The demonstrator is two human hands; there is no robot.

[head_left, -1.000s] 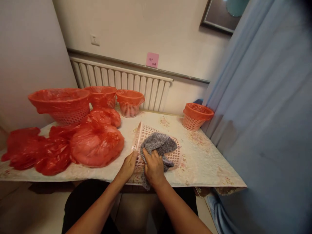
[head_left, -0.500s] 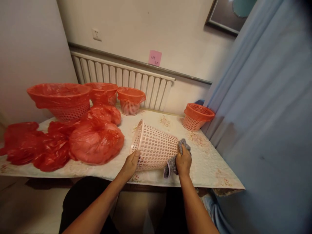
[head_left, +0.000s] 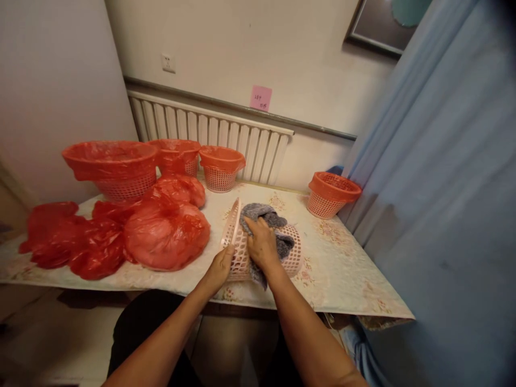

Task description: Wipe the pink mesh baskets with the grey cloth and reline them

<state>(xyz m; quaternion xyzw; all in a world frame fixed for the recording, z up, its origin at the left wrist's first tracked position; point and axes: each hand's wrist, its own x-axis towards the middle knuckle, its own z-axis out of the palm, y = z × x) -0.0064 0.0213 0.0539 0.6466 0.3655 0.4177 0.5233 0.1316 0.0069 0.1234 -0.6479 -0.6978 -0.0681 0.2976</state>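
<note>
A pale pink perforated plastic wastebasket (head_left: 293,252) lies on its side on the table, its wide mouth facing left. My left hand (head_left: 221,267) grips its rim at the near side, thumb outside. My right hand (head_left: 261,243) presses a grey cloth (head_left: 262,212) against the basket's side, near the rim end. The cloth drapes over the top and hangs down the near side, hiding much of the basket's middle. My right fingers are curled over the cloth, with the index finger pointing up and left.
Left on the flowered tablecloth (head_left: 342,269) lie red plastic bags (head_left: 167,236), some bulging. Behind them stand red-lined baskets (head_left: 220,180) before a radiator (head_left: 189,118). Another lined basket (head_left: 328,207) stands at the right, beside a blue curtain (head_left: 435,215).
My right hand has moved left with the grey cloth, from the basket's base end to its side near the rim. My left hand keeps its hold on the rim.
</note>
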